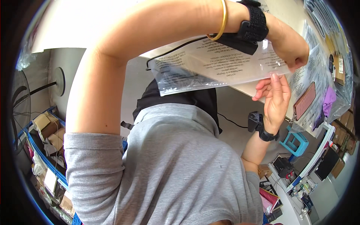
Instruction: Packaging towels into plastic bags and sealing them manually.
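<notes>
A clear plastic zip bag [225,63] with dark printing lies slanted over the front edge of the white table [75,22]. My left arm reaches across to the right, and my left hand [294,50] is closed at the bag's right end, its fingers pinching the edge. Just below it, my right hand [276,95] has thumb and fingertips pressed on the same edge near the corner. The bag's far left corner hangs loose past the table. A black wrist device [255,28] and a yellow bangle are on my left arm; a black band [267,135] is on my right wrist.
More clear bags [313,67] lie to the right, with a phone [305,100], a purple cloth [329,100] and a small cardboard box [339,69]. A blue stool [294,142] stands beneath. At left are a fan [20,108] and a blue-framed bin [41,159] of boxes.
</notes>
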`<state>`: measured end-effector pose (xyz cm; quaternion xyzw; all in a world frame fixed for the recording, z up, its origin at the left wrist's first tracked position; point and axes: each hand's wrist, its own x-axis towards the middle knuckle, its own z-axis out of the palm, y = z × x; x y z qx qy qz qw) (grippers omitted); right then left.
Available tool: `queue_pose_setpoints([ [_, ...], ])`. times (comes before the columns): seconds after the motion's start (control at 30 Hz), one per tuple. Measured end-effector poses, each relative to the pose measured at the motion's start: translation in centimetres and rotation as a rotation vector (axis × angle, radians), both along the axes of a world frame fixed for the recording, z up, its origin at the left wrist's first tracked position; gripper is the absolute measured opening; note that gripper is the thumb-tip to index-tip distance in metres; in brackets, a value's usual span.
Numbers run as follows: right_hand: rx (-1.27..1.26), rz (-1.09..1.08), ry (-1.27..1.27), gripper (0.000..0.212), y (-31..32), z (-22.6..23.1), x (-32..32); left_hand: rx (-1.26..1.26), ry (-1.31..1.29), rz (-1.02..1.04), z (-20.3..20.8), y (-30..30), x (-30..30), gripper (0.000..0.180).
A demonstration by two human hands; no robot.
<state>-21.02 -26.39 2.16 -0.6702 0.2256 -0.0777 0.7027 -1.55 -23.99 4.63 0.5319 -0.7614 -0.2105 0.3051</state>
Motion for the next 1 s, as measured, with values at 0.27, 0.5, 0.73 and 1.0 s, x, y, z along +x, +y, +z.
queue_pose_setpoints([
  [0.27, -0.137, 0.154, 0.041, 0.021, 1.4, -0.2, 2.1, -0.36, 0.103, 0.309, 0.2, -1.9, 4.2, 0.013],
  [0.5, -0.029, 0.197, 0.08, 0.018, 1.0, -1.0, 1.8, -0.396, 0.124, 0.455, -0.1, -3.6, 3.8, 0.013],
  [0.73, -0.2, 0.319, 0.033, 0.016, 0.2, -1.5, 1.4, -0.548, -0.293, 0.372, -1.2, 3.2, -0.9, 0.022],
  [1.0, -0.385, 0.295, -0.27, 0.008, -0.3, -1.9, 2.2, 0.028, -0.207, 0.37, 1.4, 12.3, -4.1, 0.049],
])
